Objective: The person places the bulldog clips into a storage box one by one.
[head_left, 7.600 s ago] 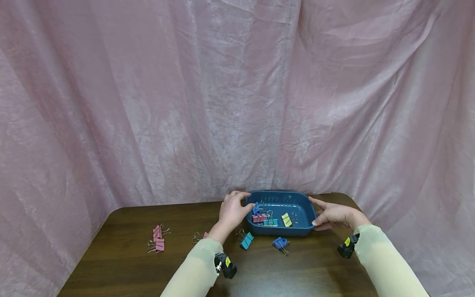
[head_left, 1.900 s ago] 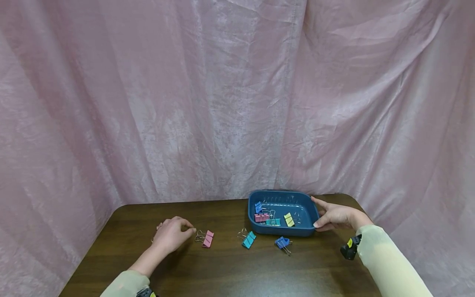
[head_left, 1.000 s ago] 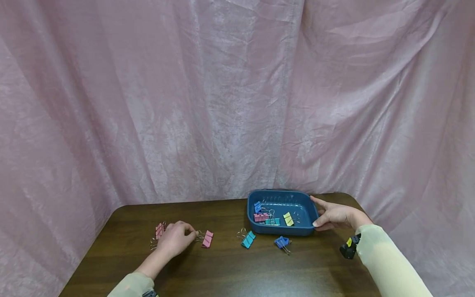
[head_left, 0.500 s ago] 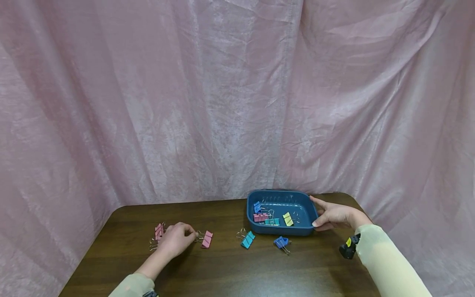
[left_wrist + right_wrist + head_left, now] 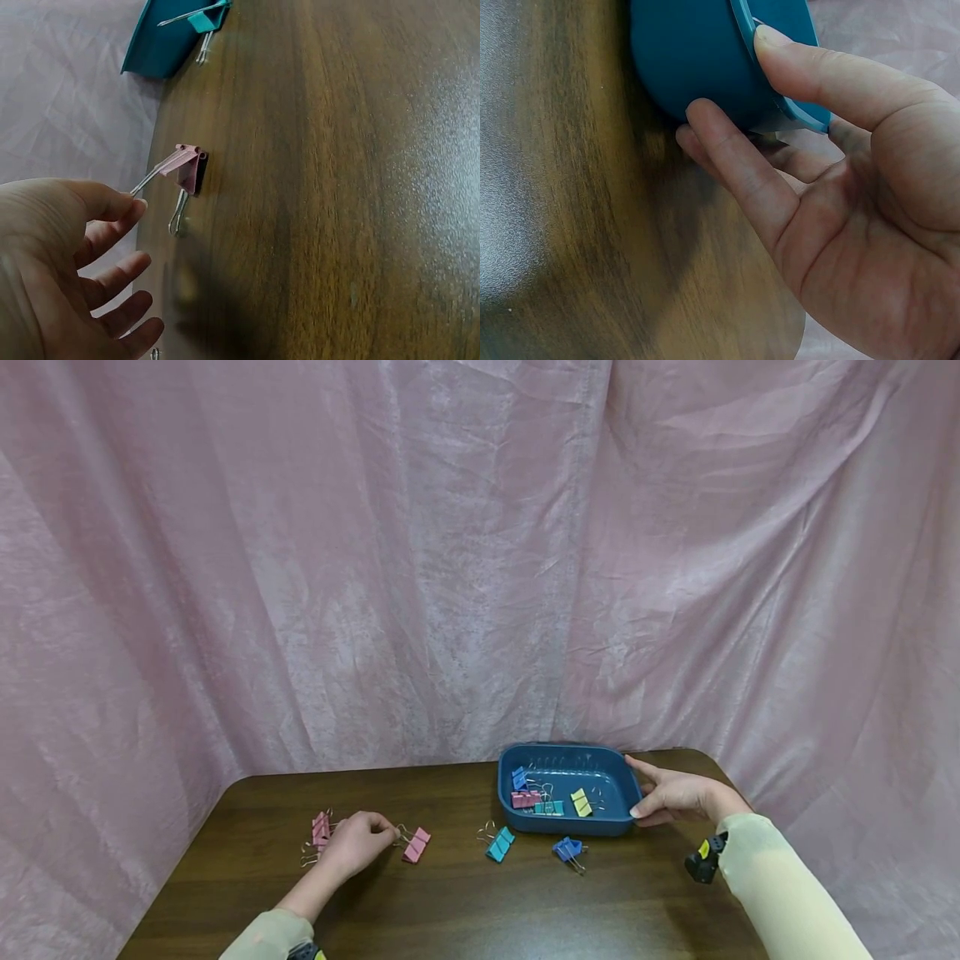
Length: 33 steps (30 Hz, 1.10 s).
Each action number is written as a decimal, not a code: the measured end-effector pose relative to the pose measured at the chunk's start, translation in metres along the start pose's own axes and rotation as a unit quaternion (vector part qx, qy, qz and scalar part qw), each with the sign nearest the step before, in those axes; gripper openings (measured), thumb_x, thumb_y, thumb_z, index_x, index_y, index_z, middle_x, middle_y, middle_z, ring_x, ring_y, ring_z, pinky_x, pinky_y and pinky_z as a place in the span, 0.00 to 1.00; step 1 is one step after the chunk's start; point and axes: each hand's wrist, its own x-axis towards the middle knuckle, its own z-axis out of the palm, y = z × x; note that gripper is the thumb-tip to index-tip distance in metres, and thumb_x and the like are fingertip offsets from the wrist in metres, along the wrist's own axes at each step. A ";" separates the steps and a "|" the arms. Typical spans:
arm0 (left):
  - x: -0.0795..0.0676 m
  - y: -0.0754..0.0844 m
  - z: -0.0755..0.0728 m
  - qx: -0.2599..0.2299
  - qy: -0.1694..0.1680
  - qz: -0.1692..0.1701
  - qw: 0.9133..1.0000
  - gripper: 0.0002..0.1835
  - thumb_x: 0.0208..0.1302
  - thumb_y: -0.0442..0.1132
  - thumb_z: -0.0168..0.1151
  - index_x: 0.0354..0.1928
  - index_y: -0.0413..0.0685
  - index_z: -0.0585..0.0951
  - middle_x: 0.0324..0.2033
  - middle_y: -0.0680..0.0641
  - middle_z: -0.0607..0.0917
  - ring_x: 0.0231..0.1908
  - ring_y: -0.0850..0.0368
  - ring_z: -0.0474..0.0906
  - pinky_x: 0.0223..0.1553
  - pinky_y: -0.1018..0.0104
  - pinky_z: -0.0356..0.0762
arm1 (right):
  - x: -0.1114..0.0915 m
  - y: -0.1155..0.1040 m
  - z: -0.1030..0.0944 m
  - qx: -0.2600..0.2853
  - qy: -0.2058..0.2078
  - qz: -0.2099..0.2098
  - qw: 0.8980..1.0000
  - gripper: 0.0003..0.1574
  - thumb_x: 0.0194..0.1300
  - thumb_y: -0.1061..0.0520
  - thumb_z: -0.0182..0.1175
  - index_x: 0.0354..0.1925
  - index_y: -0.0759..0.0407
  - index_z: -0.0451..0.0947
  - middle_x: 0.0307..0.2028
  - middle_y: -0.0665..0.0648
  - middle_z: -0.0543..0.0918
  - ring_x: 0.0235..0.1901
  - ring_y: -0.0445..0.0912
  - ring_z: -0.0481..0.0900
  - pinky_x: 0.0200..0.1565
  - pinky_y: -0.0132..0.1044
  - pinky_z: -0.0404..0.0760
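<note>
My left hand (image 5: 356,845) pinches one wire handle of a pink binder clip (image 5: 416,845) between thumb and index finger. The left wrist view shows this clip (image 5: 192,169) at the table's surface, its other handle pointing down; my remaining fingers are loosely bent. My right hand (image 5: 678,796) holds the right end of a blue plastic bin (image 5: 566,826). In the right wrist view, the thumb lies on the bin's rim (image 5: 744,30) and fingers rest against its outer wall. Inside the bin are a blue, a pink, a teal and a yellow binder clip (image 5: 581,802).
A teal binder clip (image 5: 499,843) and a blue binder clip (image 5: 568,849) lie in front of the bin. Pink binder clips (image 5: 321,828) lie left of my left hand, partly hidden by it. A pink curtain (image 5: 465,568) hangs behind the wooden table (image 5: 525,910).
My left hand has left the bin's left side, moved left and taken the pink clip's handle. Within the last half second that clip has turned slightly. My right hand stays at the bin.
</note>
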 end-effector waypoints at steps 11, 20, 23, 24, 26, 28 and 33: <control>0.002 0.000 0.001 -0.021 -0.002 -0.007 1.000 0.05 0.62 0.41 0.69 0.28 0.52 0.88 0.33 0.53 0.88 0.37 0.56 0.79 0.45 0.52 0.74 | 0.003 0.000 -0.002 0.000 -0.002 -0.002 1.000 0.76 0.59 0.70 0.71 0.82 0.50 0.27 0.75 0.84 0.40 0.66 0.69 0.70 0.56 0.56 0.80; 0.001 0.000 0.000 -0.042 0.011 -0.008 0.999 0.06 0.62 0.40 0.68 0.26 0.53 0.87 0.46 0.44 0.88 0.49 0.45 0.83 0.45 0.54 0.76 | 0.002 -0.001 -0.001 -0.006 0.002 -0.001 1.000 0.76 0.58 0.70 0.72 0.82 0.50 0.28 0.75 0.83 0.42 0.66 0.70 0.70 0.56 0.56 0.80; 0.000 0.001 -0.002 -0.044 0.007 -0.011 0.999 0.06 0.62 0.40 0.68 0.27 0.54 0.88 0.48 0.43 0.88 0.51 0.43 0.82 0.47 0.51 0.76 | 0.002 -0.001 -0.001 -0.005 0.001 -0.001 1.000 0.75 0.59 0.70 0.71 0.82 0.51 0.28 0.74 0.83 0.42 0.66 0.71 0.69 0.56 0.56 0.80; 0.000 0.001 -0.003 -0.046 0.006 -0.013 0.999 0.06 0.62 0.40 0.68 0.27 0.54 0.88 0.49 0.43 0.88 0.52 0.43 0.82 0.48 0.51 0.76 | 0.002 -0.001 0.000 -0.003 0.001 -0.001 1.000 0.75 0.59 0.71 0.71 0.82 0.51 0.28 0.75 0.83 0.41 0.66 0.71 0.68 0.55 0.56 0.80; 0.000 0.001 -0.004 -0.054 0.004 -0.014 0.998 0.06 0.63 0.40 0.67 0.28 0.54 0.88 0.49 0.43 0.87 0.54 0.42 0.81 0.51 0.48 0.76 | 0.001 0.000 0.000 0.000 0.001 -0.002 1.000 0.75 0.59 0.71 0.71 0.82 0.51 0.27 0.75 0.83 0.40 0.67 0.72 0.67 0.55 0.57 0.80; 0.000 0.001 -0.005 -0.063 0.003 -0.012 0.998 0.06 0.64 0.40 0.67 0.29 0.53 0.88 0.50 0.42 0.87 0.55 0.41 0.80 0.54 0.46 0.75 | 0.001 0.000 0.000 0.004 0.000 -0.002 1.000 0.76 0.59 0.72 0.70 0.82 0.51 0.27 0.75 0.83 0.39 0.68 0.73 0.65 0.56 0.57 0.79; -0.001 0.004 -0.009 -0.091 0.003 -0.005 0.996 0.06 0.64 0.40 0.66 0.31 0.51 0.88 0.53 0.40 0.86 0.60 0.38 0.77 0.59 0.42 0.72 | 0.001 0.002 0.000 0.011 -0.003 -0.004 1.000 0.76 0.59 0.72 0.70 0.82 0.51 0.27 0.75 0.83 0.39 0.67 0.72 0.66 0.57 0.57 0.78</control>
